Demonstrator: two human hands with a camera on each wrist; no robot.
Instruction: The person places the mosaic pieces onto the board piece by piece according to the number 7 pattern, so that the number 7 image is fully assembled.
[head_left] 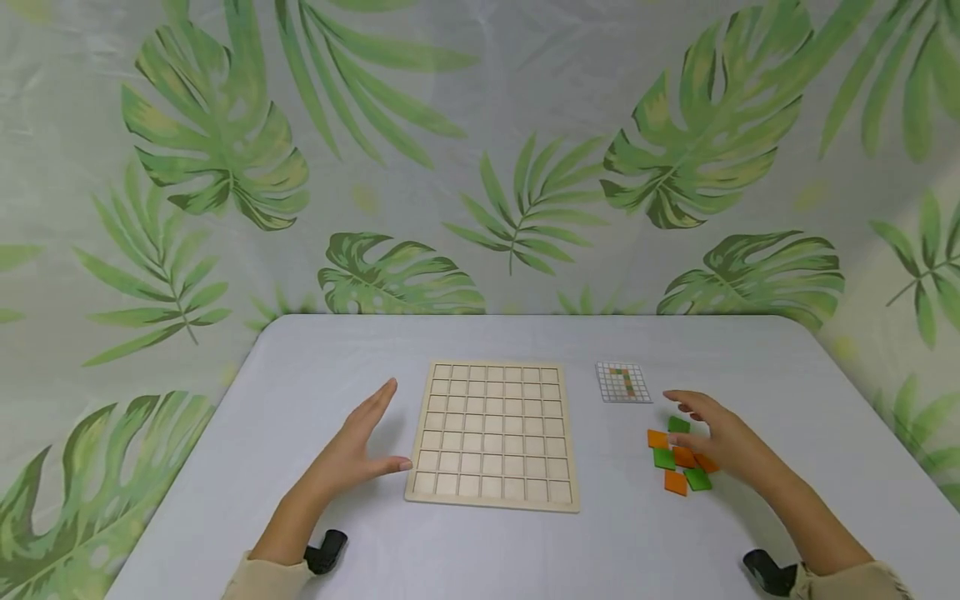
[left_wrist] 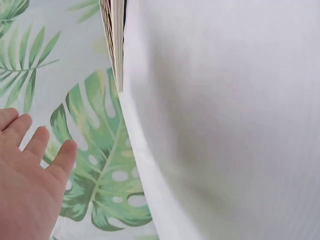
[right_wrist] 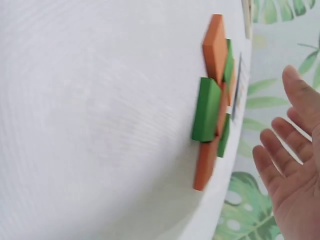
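A square wooden grid board (head_left: 491, 433) lies on the white table, its cells bare. Beside its left edge my left hand (head_left: 363, 442) is held with fingers extended and thumb spread, the thumb tip right at the board's rim; nothing is in it. My right hand (head_left: 712, 429) hovers over a loose group of orange and green square tiles, fingers spread and holding nothing. An orange tile (head_left: 676, 482) and a green tile (head_left: 664, 458) show at the near side of the group. In the right wrist view, a green tile (right_wrist: 206, 110) overlaps orange ones.
A small printed grid card (head_left: 624, 382) with coloured squares lies between the board and the tiles, farther back. The white table (head_left: 360, 342) has rounded far corners. Behind it hangs a leaf-patterned cloth (head_left: 525, 100). Each wrist wears a black camera mount (head_left: 326, 552).
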